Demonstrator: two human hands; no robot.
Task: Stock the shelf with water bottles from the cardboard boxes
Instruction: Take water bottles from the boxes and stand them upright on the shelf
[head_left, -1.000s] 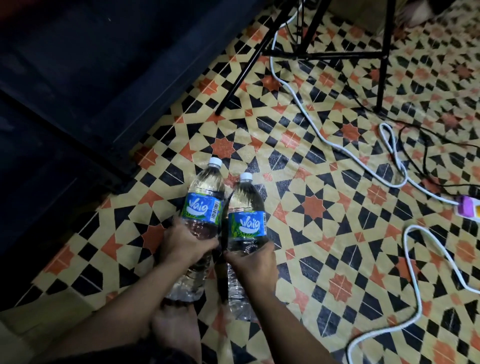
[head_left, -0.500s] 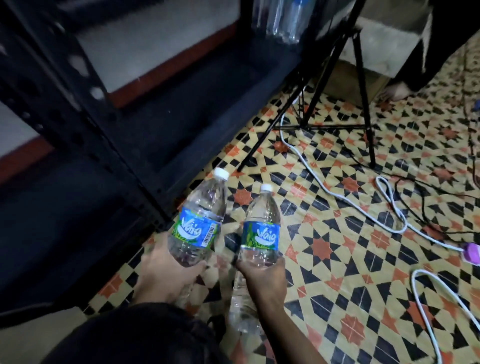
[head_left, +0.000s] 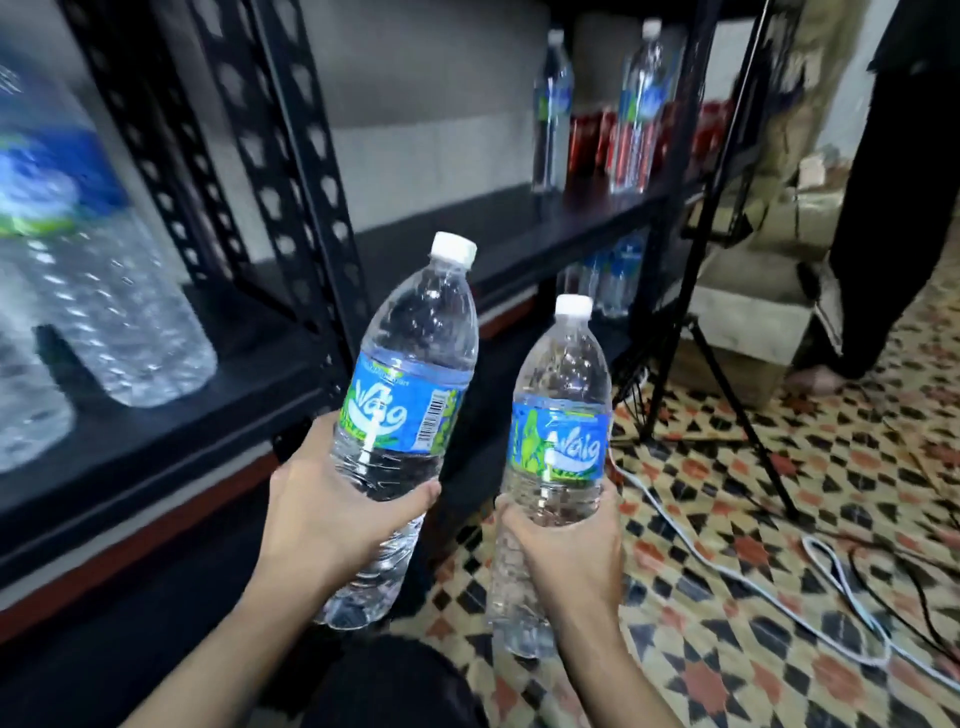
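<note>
Holding: two water bottles, raised in front of the black shelf (head_left: 519, 228).
Left hand (head_left: 332, 519): wrapped around the lower body of the left bottle (head_left: 410, 395), tilted right.
Right hand (head_left: 571, 551): clasping the right bottle (head_left: 563, 415), near upright.

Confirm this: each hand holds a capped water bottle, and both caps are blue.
Not quite. The head view shows the left hand and right hand each holding a capped water bottle, but the left bottle's cap and right bottle's cap are white, not blue.
</note>
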